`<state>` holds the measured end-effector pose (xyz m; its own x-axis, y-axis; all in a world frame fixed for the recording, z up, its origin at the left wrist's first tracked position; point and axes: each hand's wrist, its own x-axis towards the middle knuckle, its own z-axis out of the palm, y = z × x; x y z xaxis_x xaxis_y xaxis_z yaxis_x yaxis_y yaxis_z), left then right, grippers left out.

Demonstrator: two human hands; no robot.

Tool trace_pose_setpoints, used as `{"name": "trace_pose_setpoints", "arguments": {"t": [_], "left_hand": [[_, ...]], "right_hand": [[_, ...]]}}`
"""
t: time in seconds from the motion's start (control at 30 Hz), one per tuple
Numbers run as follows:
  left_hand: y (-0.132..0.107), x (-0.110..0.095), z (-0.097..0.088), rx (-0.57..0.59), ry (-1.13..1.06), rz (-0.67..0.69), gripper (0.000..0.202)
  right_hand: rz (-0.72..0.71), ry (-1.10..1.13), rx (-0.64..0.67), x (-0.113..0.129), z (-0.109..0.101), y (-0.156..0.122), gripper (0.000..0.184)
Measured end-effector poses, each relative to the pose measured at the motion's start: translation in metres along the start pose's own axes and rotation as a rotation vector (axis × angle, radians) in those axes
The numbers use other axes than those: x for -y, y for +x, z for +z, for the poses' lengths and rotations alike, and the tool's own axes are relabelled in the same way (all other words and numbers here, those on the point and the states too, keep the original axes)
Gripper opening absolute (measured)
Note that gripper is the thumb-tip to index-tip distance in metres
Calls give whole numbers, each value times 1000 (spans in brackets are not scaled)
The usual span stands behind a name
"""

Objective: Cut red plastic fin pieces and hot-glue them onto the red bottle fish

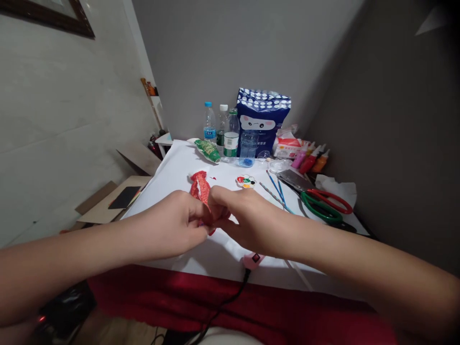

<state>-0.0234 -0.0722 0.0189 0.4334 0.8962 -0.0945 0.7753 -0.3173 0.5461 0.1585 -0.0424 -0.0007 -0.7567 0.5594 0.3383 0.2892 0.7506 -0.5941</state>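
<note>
My left hand (187, 223) and my right hand (244, 215) meet over the white-covered table, fingers closed together in a pinch. A small red piece (212, 232) shows just below the fingertips; most of it is hidden by them. Right behind my hands is a red-painted, bottle-shaped piece (200, 184) with a white streak; I cannot tell whether my fingers touch it. Below my right hand lies a pink glue gun (253, 260), partly covered, its black cord running down over the table edge. Farther back rests a green-painted, bottle-shaped piece (207, 150).
Scissors (325, 206) with red and green handles lie right, beside paintbrushes (276, 187) and a paint palette (246, 181). Plastic bottles (230, 136), a blue bag (264, 122) and paint tubes (311, 160) stand at the back. Cardboard (111, 199) is at left.
</note>
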Motion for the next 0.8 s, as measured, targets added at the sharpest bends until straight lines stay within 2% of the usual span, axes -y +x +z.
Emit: {"name": "trace_pose_setpoints", "arguments": {"t": [0.13, 0.23, 0.33, 0.53, 0.67, 0.8], "left_hand": [[-2, -4, -4, -36, -52, -34, 25], [-3, -6, -5, -38, -66, -35, 26], [-2, -4, -3, 7, -98, -48, 23], [5, 4, 0, 96, -206, -81, 24], [6, 2, -2, 137, -254, -117, 25], [3, -3, -4, 114, -263, -145, 23]], "right_hand": [[59, 479, -125, -3, -1, 0, 24], [168, 776, -132, -6, 0, -1, 27], [214, 806, -106, -6, 1, 0, 29], [203, 694, -101, -3, 1, 2, 33], [230, 663, -114, -2, 2, 0, 32], [250, 795, -113, 2, 4, 0, 30]]}}
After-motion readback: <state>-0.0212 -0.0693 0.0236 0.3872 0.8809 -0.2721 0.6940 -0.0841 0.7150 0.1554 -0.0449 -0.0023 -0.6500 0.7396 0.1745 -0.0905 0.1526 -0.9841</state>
